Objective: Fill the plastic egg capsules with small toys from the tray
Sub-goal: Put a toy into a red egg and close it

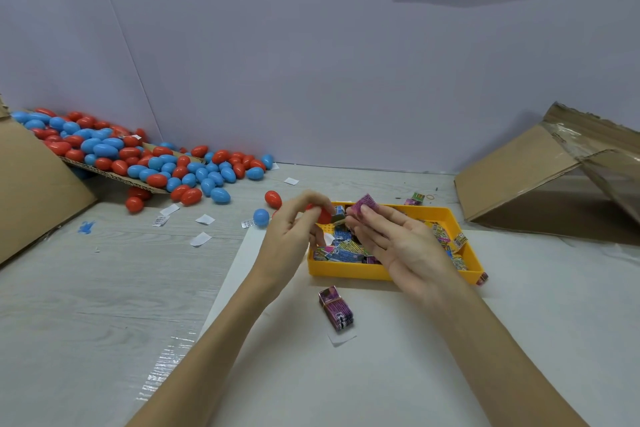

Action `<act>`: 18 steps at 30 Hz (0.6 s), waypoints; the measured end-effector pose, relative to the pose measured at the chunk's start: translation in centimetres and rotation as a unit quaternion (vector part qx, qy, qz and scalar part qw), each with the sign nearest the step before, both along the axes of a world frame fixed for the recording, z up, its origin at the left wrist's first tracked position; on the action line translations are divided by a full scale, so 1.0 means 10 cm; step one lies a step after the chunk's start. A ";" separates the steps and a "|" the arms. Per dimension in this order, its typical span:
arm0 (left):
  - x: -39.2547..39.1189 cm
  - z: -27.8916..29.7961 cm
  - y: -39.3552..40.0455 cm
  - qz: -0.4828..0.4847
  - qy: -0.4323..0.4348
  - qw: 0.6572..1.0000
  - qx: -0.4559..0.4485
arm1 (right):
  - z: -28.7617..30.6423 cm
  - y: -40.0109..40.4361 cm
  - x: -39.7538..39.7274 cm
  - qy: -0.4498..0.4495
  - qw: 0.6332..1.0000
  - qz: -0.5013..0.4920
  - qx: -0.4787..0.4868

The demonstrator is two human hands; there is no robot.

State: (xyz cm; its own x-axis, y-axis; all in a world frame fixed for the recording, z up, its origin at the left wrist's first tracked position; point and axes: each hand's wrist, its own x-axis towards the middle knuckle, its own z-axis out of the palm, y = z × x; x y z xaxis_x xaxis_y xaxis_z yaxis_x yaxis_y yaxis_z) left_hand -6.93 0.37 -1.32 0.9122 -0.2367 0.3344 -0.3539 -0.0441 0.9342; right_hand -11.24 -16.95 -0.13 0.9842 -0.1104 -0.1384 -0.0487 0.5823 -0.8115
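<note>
Loading one capsule. The left hand (294,229) grips a red egg capsule (323,215) in curled fingers above the far left corner of the yellow tray (346,270), which sits on a white sheet (381,374) near the middle of the desk (86,288). The right hand (391,236) pinches a small purple toy packet (365,204) at its fingertips, the remaining fingers lying fairly straight, and holds the packet just beside the capsule. Whether the capsule is open, and which half faces the packet, cannot be told from where I stand; the fingers hide the seam.

For a clean fill, the capsule's open mouth would best face the right hand, the packet going in narrow end first so its corners do not catch the rim. The work is best kept over the tray, so that a dropped packet lands among the others (346,250).

More packets fill the tray; a banded purple bundle (336,308) lies on the sheet just in front of it. A heap of red and blue capsules (138,156) spills from a cardboard flap (114,175) at the far left corner, with a few strays (261,217) between heap and tray. A tilted cardboard box (540,180) stands at the far right.
</note>
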 end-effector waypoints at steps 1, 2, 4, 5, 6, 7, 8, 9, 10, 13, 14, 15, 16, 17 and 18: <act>-0.01 -0.01 -0.02 -0.008 0.007 1.000 0.009 | 0.00 0.01 0.00 0.001 1.000 -0.004 0.000; -0.03 -0.01 -0.04 -0.018 0.014 1.000 0.012 | 0.00 0.01 0.01 0.002 1.000 -0.008 -0.001; -0.07 0.00 -0.08 -0.035 0.022 0.999 0.011 | -0.01 0.02 0.01 -0.001 1.000 -0.011 -0.008; -0.08 0.00 -0.10 -0.037 0.021 0.999 0.010 | -0.01 0.03 0.01 -0.001 1.000 -0.009 -0.014; -0.09 -0.01 -0.11 -0.038 0.017 0.999 0.011 | -0.01 0.04 0.01 -0.002 1.000 -0.004 -0.019; -0.09 -0.02 -0.12 -0.037 0.013 0.999 0.012 | -0.01 0.04 0.01 -0.002 1.000 0.003 -0.021; -0.09 -0.03 -0.11 -0.037 0.009 0.999 0.017 | -0.01 0.05 0.01 -0.004 1.000 0.009 -0.023; -0.08 -0.04 -0.10 -0.036 0.007 0.999 0.024 | -0.02 0.05 0.01 -0.005 0.999 0.013 -0.029; -0.06 -0.06 -0.09 -0.031 0.002 0.999 0.034 | -0.01 0.05 0.00 -0.006 0.999 0.015 -0.043; -0.02 -0.08 -0.06 0.012 -0.044 0.995 0.086 | 0.01 0.01 -0.01 -0.045 0.974 -0.006 -0.224; -0.01 -0.09 -0.04 0.034 -0.089 0.988 0.123 | 0.02 -0.02 -0.01 -0.078 0.940 -0.023 -0.331; -0.01 -0.09 -0.02 0.048 -0.132 0.977 0.162 | 0.03 -0.05 -0.01 -0.114 0.893 -0.040 -0.433; -0.01 -0.09 -0.01 0.053 -0.165 0.966 0.192 | 0.03 -0.07 -0.01 -0.146 0.839 -0.052 -0.521; -0.01 -0.10 -0.01 0.051 -0.186 0.958 0.211 | 0.02 -0.08 -0.01 -0.169 0.790 -0.059 -0.587; -0.02 -0.11 0.00 0.045 -0.199 0.953 0.225 | 0.01 -0.08 -0.02 -0.183 0.756 -0.061 -0.626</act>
